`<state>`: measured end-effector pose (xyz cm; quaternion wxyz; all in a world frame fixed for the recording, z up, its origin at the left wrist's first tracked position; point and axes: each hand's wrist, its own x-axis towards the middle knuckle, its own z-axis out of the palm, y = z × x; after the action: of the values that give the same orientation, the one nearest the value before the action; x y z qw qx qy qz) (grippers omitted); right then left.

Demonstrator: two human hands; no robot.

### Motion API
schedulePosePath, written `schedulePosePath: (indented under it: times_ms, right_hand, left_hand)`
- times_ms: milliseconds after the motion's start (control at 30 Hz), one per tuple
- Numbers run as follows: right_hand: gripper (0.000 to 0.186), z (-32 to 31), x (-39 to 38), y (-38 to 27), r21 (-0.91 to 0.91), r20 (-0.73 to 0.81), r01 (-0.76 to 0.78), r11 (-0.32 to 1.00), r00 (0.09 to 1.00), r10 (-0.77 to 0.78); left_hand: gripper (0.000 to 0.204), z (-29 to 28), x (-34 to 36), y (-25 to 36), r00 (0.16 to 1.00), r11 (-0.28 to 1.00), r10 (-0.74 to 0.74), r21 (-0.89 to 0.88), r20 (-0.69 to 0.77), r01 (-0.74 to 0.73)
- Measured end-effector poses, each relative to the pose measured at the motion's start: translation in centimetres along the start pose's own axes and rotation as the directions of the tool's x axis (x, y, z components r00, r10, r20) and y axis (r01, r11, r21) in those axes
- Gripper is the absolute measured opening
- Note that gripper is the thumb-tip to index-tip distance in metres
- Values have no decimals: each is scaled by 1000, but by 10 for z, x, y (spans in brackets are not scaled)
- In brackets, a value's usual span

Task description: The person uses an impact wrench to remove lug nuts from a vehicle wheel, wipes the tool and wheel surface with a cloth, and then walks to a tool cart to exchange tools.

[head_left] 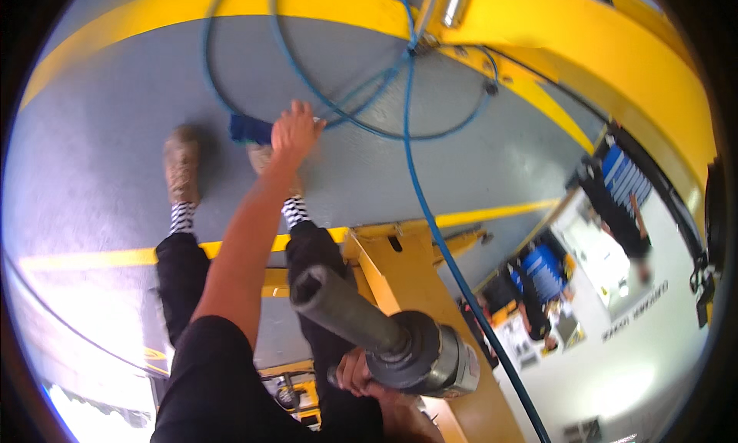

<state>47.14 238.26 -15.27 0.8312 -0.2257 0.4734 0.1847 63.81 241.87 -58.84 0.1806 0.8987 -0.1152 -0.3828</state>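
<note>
My left hand (296, 131) reaches out over the floor, closed around a blue air hose (354, 114), with its fingers slightly smeared by motion. Against that hand's left side is a dark blue, sleeve-like piece (251, 128) in line with the hose; what it is I cannot tell. Close in front of me, my right hand (356, 372) grips an impact wrench (430, 354). A long dark socket (346, 312) sits on the wrench and points up and left. Most of the right hand is hidden behind the tool body.
The hose loops across the grey floor (115, 135), and one length runs down past the wrench. A large yellow metal frame (553, 28) arches over the right side, and a yellow beam (415, 289) stands beside my legs. Several people (615, 212) are farther off at right.
</note>
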Motion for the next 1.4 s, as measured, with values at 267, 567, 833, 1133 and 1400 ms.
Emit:
schedulePosePath:
  times_ms: [267, 567, 833, 1133, 1400]
  right_hand:
    - [36, 82, -20, 49, 259, -147, 365, 894, 930, -337]
    - [29, 283, -98, 103, 541, -159, 527, 655, 829, -536]
    - [27, 472, -259, 126, 269, -122, 858, 438, 482, -868]
    - [25, 569, -348, 246, 183, -90, 983, 27, 44, -995]
    - [26, 686, -379, 413, 40, -295, 987, -153, -134, -946]
  left_hand:
    - [31, -11, 25, -9, 925, 862, 345, 337, 158, -379]
    - [17, -484, -224, 20, 673, 674, 739, -23, 34, -739]
    - [18, -783, -473, -21, 823, 597, 530, -599, -205, -534]
    - [10, -910, -663, -43, 220, -25, 920, -610, -323, -792]
    - [28, -928, -858, -128, -320, -359, 927, -718, -197, -597]
